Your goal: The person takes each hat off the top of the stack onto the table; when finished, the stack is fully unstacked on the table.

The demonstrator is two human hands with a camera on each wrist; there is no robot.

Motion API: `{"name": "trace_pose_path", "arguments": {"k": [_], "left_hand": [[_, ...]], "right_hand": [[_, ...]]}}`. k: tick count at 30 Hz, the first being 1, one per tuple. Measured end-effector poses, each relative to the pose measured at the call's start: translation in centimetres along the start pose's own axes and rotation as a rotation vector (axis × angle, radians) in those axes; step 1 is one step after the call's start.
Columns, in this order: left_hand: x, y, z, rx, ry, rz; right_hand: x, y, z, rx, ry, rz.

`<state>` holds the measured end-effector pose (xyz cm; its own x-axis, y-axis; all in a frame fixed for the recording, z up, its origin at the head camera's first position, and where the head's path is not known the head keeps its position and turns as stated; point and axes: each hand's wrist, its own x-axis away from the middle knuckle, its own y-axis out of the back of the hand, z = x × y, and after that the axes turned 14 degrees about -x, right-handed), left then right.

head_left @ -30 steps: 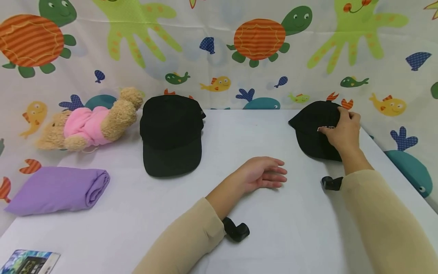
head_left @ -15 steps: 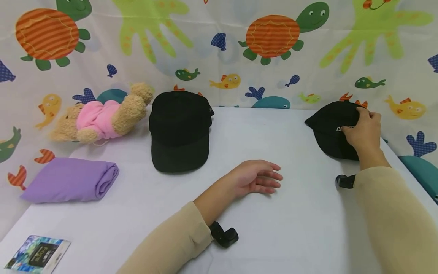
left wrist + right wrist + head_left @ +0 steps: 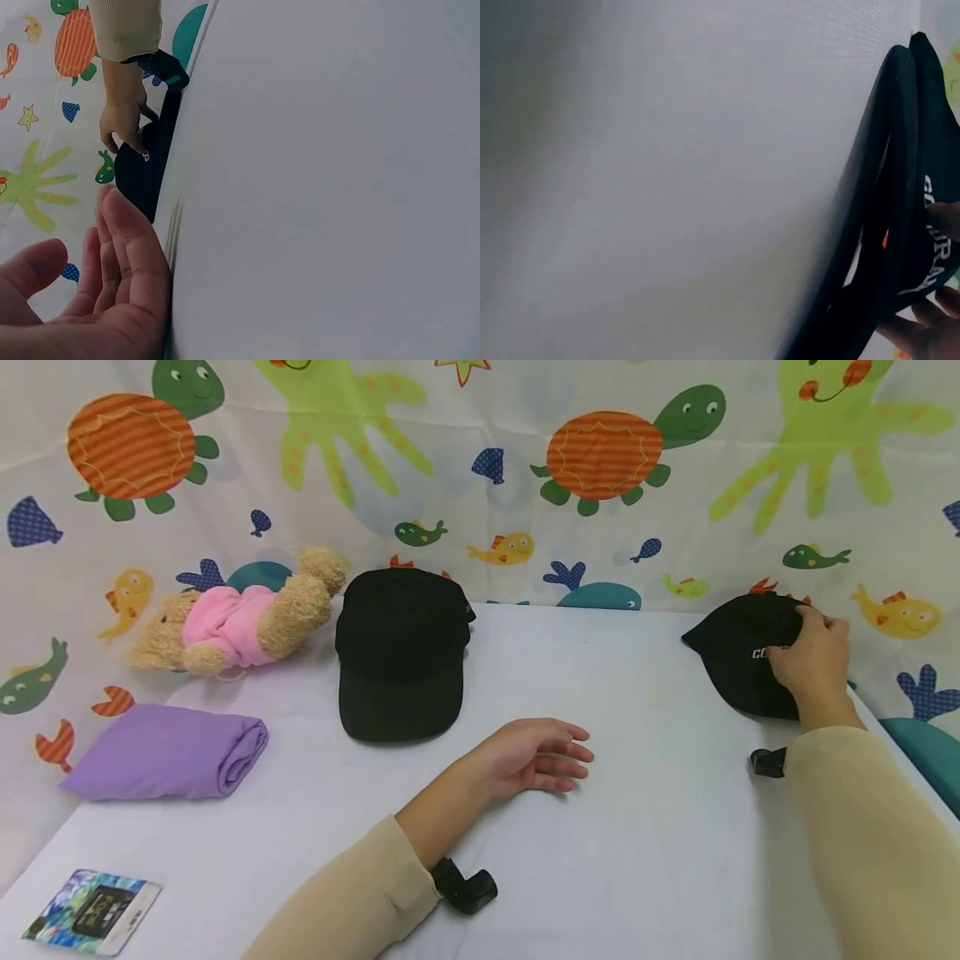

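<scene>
At the far right of the table, my right hand (image 3: pixel 819 662) grips a black cap (image 3: pixel 735 652) with white lettering on its side. In the right wrist view the thumb (image 3: pixel 946 219) presses over the letters and the fingers curl at the cap's lower edge. My left hand (image 3: pixel 531 758) is held sideways near the table's middle, fingers loosely bent around nothing. Left of the middle sits a second black cap (image 3: pixel 401 652), its brim toward me.
A teddy bear (image 3: pixel 232 627) in pink clothing lies at the back left. Nearer stands a folded purple cloth (image 3: pixel 168 752), and a colourful printed packet (image 3: pixel 93 912) lies at the front left. Behind the white table (image 3: pixel 630 860) hangs a sea-animal patterned curtain (image 3: pixel 420 435).
My left hand has drifted left over the table, its fingers still loose. The right hand keeps its hold on the lettered cap. The head view has shifted slightly.
</scene>
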<state>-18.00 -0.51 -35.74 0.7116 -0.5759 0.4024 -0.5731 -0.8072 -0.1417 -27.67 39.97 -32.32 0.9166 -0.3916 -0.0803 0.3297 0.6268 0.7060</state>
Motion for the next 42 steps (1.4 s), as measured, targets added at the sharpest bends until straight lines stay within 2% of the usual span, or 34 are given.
{"name": "trace_pose_path", "arguments": {"k": [12, 17, 25, 35, 42], "left_hand": [[1.2, 0.5, 1.6, 0.003, -0.001, 0.0], [1.9, 1.0, 1.9, 0.029, -0.012, -0.018], [3.3, 2.1, 1.8, 0.037, -0.027, -0.041], [4.5, 2.9, 1.5, 0.041, -0.036, -0.064], [5.3, 3.2, 1.9, 0.049, -0.038, -0.082]], "right_hand": [[0.0, 0.7, -1.7, 0.001, -0.08, 0.018], [-0.1, 0.9, -1.7, 0.008, -0.071, 0.003], [0.4, 0.5, -0.1, -0.042, -0.046, -0.067], [1.2, -1.1, 2.8, -0.185, -0.009, -0.147], [1.8, -2.2, 4.3, -0.279, -0.029, -0.15]]}}
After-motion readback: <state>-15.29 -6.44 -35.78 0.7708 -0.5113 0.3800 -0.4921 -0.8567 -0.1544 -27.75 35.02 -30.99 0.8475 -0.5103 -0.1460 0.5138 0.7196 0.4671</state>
